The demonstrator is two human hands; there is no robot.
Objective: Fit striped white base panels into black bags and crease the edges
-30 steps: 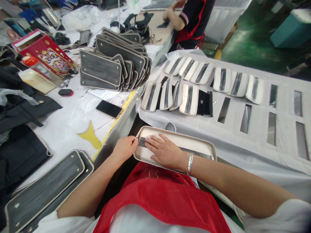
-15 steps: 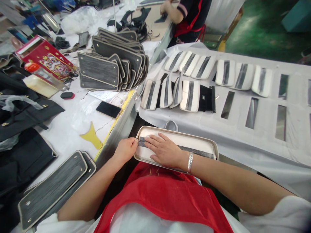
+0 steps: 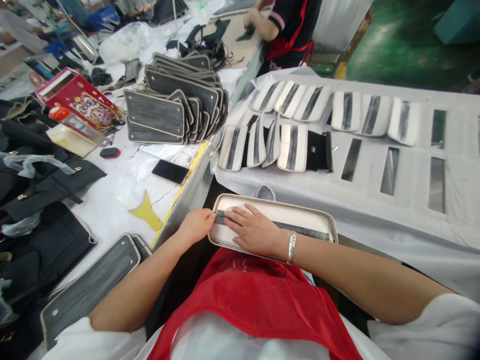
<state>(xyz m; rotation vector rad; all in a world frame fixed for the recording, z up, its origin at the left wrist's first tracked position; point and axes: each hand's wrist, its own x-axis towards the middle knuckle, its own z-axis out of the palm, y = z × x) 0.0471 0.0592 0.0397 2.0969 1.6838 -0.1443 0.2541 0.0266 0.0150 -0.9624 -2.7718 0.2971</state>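
Note:
A long cream panel (image 3: 300, 216) with a raised rim lies across my lap, its pale side up. A dark grey strip (image 3: 303, 230) runs along its middle. My right hand (image 3: 255, 231) lies flat on the panel with fingers stretched out, pressing the strip's left part. My left hand (image 3: 195, 225) is closed at the panel's left end, pinching the strip's end (image 3: 219, 217) between thumb and fingers.
A stack of grey panels (image 3: 176, 102) stands on the white table, with a black phone (image 3: 170, 171), a yellow scraper (image 3: 145, 212) and a red box (image 3: 80, 97). Two grey panels (image 3: 90, 287) lie at lower left. Cream striped pieces (image 3: 292, 147) cover the right table. Another person (image 3: 285, 25) works beyond.
Both hands stay in place on the panel. The camera has swung slightly, so the table items sit a little further right and lower in view.

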